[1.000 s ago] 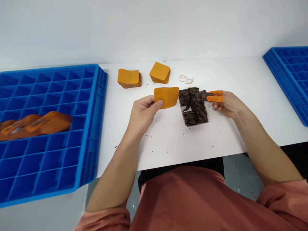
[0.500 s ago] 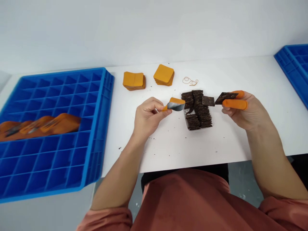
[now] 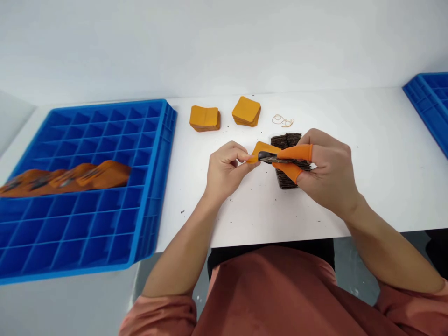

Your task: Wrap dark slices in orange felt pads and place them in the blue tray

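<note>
My left hand (image 3: 226,171) is closed, pinching a small orange-yellow pouch (image 3: 263,147) by its left end. Orange finger cots cover the thumb and forefinger of my right hand (image 3: 327,172), which grips a thin dark brown flake-like slab (image 3: 269,158). The slab's left end meets the pouch's mouth; how far inside it sits cannot be made out. Beneath my right fingers lies a block of similar dark slabs (image 3: 286,139) stacked on edge in rows, partly hidden by the hand.
Two stacks of flat orange pouches, a left stack (image 3: 205,117) and a right stack (image 3: 246,111), lie at the back beside a thin looped string (image 3: 283,121). A blue divided crate (image 3: 154,186) on the left holds a row of orange pouches (image 3: 105,175). Another blue crate (image 3: 429,105) stands far right. Dark crumbs dot the table.
My right hand has moved left with the dark slab, bringing it to the pouch's mouth. My left hand still pinches the pouch. The whole view has shifted slightly.
</note>
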`<state>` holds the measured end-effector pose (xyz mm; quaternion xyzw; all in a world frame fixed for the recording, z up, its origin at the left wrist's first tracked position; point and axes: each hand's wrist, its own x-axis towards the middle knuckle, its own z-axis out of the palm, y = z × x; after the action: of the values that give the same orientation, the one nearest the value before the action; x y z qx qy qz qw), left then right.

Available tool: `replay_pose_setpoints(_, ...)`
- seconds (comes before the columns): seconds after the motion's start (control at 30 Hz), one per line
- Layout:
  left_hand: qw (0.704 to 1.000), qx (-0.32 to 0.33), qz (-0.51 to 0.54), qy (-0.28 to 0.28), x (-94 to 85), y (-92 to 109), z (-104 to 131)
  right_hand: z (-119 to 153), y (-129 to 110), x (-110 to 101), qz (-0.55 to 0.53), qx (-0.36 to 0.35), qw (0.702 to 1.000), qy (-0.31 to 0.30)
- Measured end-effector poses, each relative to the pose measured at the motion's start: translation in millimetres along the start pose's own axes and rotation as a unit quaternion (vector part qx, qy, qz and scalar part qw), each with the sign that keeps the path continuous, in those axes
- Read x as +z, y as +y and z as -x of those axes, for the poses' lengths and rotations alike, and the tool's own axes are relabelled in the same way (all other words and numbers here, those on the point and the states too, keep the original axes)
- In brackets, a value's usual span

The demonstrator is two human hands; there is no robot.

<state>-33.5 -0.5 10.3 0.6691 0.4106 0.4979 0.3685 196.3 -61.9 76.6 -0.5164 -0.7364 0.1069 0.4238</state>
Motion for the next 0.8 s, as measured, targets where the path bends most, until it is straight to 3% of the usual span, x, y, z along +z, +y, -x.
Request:
replay_pose_setpoints(0.2,0.998,0.038,-0.043,-0.005,0.1,-3.3,1.5,-0.3,1.2,4.5,0.081,-0.042,0.995,-0.027)
replay_pose_setpoints(0.3,0.999,0.024,-0.016,-0.012,-0.4,1.3,1.2,0.8,-1.7,-6.3,0.035,-0.019,0.999,-0.027)
replay_pose_setpoints(0.43,0.996,-0.038,0.068,-0.041,-0.3,9.8,1.2,1.6,4.9,-16.6,-0.057,0.065,0.996,0.0)
replay_pose_setpoints(0.53,0.988,-0.059,0.124,-0.076,1.1,12.4,2.9,2.9,11.9,-9.5,-0.123,0.111,0.985,-0.046)
replay_pose_setpoints(0.67,0.978,-0.073,0.156,-0.118,2.9,10.7,5.0,9.9,12.0,0.6,-0.165,0.113,0.979,-0.04)
replay_pose_setpoints(0.8,0.982,-0.035,0.155,-0.107,3.8,13.9,6.2,23.2,4.9,-3.0,-0.15,0.111,0.982,-0.001)
